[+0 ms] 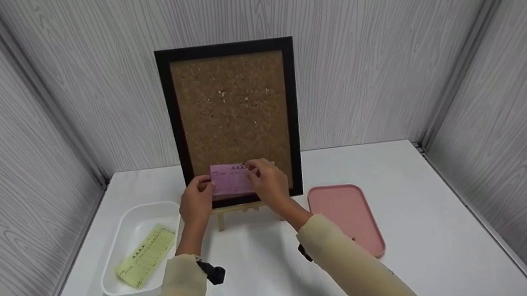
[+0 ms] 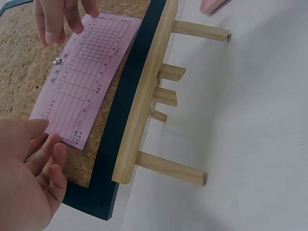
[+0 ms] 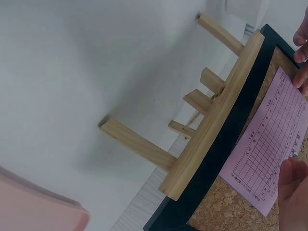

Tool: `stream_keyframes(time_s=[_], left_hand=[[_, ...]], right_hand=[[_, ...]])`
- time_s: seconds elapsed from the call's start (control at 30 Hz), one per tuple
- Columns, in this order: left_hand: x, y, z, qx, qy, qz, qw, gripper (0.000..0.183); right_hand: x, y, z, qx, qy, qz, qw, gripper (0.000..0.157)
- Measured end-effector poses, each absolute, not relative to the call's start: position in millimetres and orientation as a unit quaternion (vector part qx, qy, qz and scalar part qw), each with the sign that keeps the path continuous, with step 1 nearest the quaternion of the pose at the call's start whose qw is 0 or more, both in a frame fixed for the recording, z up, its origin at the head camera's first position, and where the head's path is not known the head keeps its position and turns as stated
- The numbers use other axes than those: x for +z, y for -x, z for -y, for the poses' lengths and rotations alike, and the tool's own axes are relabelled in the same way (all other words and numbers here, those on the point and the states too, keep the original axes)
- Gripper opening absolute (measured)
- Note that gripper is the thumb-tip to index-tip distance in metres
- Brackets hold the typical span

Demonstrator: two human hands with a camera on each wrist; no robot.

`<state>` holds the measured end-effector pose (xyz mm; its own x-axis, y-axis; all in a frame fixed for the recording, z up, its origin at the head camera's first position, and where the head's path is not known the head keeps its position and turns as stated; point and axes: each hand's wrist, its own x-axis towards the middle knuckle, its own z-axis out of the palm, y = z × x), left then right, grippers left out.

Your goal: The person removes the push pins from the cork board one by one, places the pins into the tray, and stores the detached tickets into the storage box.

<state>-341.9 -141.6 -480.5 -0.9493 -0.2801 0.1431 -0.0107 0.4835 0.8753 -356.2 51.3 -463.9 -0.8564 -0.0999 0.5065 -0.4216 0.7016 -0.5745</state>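
A pink printed slip [image 1: 229, 180] lies sideways against the lower part of the black-framed cork board [image 1: 233, 106]. At the slip's left end, my left hand [image 1: 197, 200] pinches the edge between thumb and fingers, with the thumb on its corner in the left wrist view. A small shiny pushpin [image 2: 57, 61] stands at the slip's top edge, around the middle. Over the right part of the slip hovers my right hand [image 1: 270, 181], its fingers loosely bent and apart from the pin in the left wrist view. Whether its fingertips touch the paper is hard to tell.
A wooden easel [image 2: 144, 96] props the board on the white table. To the left stands a white tray [image 1: 117, 246] holding yellow-green slips [image 1: 148, 255]. On the right lies a pink tray [image 1: 343, 203] with a tiny object near its edge. Wood-grain walls enclose the table.
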Motion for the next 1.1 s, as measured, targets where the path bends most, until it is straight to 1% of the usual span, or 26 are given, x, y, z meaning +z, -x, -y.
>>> stream_keyframes(time_s=[0.23, 0.43, 0.67, 0.93, 1.1], left_hand=[[-480, 342, 137, -0.496, -0.086, 0.85, 0.152, 0.03], [-480, 342, 139, -0.503, -0.09, 0.844, 0.161, 0.025], [-479, 343, 139, -0.535, -0.078, 0.829, 0.144, 0.028], [-476, 345, 138, -0.519, -0.079, 0.84, 0.138, 0.029], [-479, 345, 139, -0.514, -0.08, 0.843, 0.14, 0.029]], right_hand=[[-465, 361, -49, 0.354, -0.127, 0.899, 0.223, 0.022], [-466, 363, -43, 0.362, -0.116, 0.9, 0.212, 0.022], [-469, 367, -37, 0.348, -0.104, 0.906, 0.219, 0.022], [-469, 369, -34, 0.346, -0.08, 0.909, 0.22, 0.019], [-469, 370, -32, 0.342, -0.083, 0.907, 0.231, 0.018]])
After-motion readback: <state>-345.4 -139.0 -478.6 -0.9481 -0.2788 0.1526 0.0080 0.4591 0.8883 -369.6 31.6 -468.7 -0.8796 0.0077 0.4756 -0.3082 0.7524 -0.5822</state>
